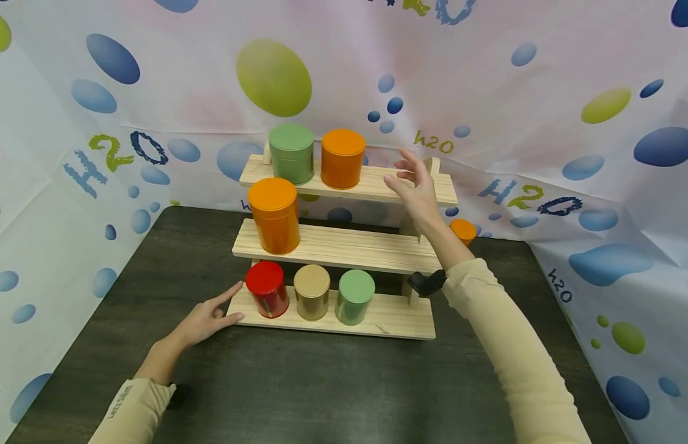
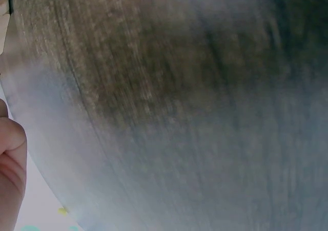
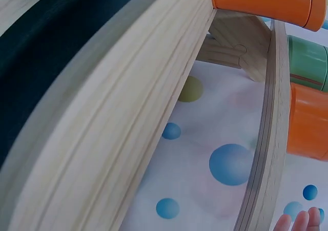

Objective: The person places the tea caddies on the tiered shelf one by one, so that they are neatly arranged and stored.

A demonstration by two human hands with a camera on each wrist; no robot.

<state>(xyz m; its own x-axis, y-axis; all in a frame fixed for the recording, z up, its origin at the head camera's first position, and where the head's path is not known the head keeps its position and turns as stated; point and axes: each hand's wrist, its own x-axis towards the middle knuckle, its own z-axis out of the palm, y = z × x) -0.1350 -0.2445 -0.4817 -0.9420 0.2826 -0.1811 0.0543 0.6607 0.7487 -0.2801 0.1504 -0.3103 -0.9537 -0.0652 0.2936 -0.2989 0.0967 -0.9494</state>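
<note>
A three-tier wooden shelf rack [image 1: 355, 245] stands on the dark table with round lidded tins on it. My left hand [image 1: 202, 320] touches the left end of the bottom tier, index finger extended and thumb at the front corner. On that tier sit a red tin [image 1: 268, 290], a beige tin [image 1: 312, 293] and a green tin [image 1: 355, 298]. A taller orange tin [image 1: 274, 216] occupies the left of the middle tier. Up top are a larger green tin [image 1: 291, 154] and another orange tin [image 1: 344, 159]. Right of them my right hand [image 1: 418, 191] is raised, fingers parted, holding nothing.
Behind my right forearm, a further orange tin [image 1: 463, 230] is partly hidden to the right of the rack. A patterned white sheet [image 1: 344, 74] hangs behind and beside the dark table [image 1: 299, 388]. A black strap [image 1: 427, 283] is at my right wrist.
</note>
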